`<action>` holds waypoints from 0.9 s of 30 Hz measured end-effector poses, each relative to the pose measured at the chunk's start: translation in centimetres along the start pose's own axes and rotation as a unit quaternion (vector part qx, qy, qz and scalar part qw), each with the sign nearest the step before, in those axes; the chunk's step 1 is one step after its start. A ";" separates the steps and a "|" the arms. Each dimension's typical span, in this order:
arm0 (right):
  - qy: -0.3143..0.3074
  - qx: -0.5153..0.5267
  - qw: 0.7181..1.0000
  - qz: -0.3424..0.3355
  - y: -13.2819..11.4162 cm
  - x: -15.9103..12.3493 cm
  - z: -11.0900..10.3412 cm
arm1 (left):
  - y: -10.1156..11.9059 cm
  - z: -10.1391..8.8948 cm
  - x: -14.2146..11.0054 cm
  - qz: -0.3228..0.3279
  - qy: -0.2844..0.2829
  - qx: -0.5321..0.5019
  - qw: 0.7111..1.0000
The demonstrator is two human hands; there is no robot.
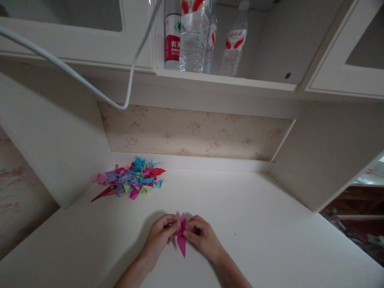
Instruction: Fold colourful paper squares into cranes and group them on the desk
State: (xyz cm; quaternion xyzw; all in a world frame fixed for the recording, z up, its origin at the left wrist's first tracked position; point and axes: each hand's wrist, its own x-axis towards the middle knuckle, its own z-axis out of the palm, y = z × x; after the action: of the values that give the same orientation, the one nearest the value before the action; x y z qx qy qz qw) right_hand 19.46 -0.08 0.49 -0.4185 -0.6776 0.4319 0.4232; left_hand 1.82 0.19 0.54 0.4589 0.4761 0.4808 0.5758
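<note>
Between my two hands is a pink origami crane (pixel 182 241), its pointed wings running up and down in the view, just over the white desk. My left hand (pixel 163 233) pinches its left side with thumb and fingers. From the other side, my right hand (pixel 201 235) pinches a small pink end of the same folded paper. Fingertips cover part of the middle folds. Back on the left of the desk lies a heap of folded paper cranes (pixel 129 178) in blue, purple, pink, red and green.
The white desk (pixel 270 236) runs up to a back wall with floral paper (pixel 192 134). Overhead, a shelf (pixel 255 82) holds several plastic bottles (pixel 194 44). A white cable or lamp arm (pixel 90 86) curves across the upper left. Side panels (pixel 336 148) flank the desk.
</note>
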 end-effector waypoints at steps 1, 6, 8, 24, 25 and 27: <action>-0.002 -0.001 1.000 0.008 0.0 0.0 0.0 | 0.0 0.0 0.0 0.001 -0.001 -0.002 1.000; -0.008 0.040 0.998 0.050 0.7 0.0 0.0 | -0.3 -0.2 0.2 -0.004 -0.007 0.006 1.000; 0.001 0.088 0.994 0.063 0.9 0.1 0.0 | -0.5 -0.3 0.3 -0.009 0.001 0.006 1.000; 0.040 0.240 0.964 0.112 0.9 0.4 -0.2 | -0.3 0.3 -0.2 0.016 -0.050 0.112 0.992; 0.040 0.239 0.964 0.110 0.9 0.4 -0.1 | -0.4 0.3 -0.2 0.018 -0.051 0.114 0.992; 0.037 0.239 0.965 0.102 0.9 0.4 -0.1 | -0.4 0.3 -0.2 0.029 -0.054 0.116 0.991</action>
State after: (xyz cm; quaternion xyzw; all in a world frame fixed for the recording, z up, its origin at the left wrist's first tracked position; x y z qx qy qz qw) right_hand 19.62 0.53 -0.22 -0.3877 -0.4924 0.6064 0.4894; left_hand 2.14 -0.08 0.19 0.5615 0.4833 0.4129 0.5298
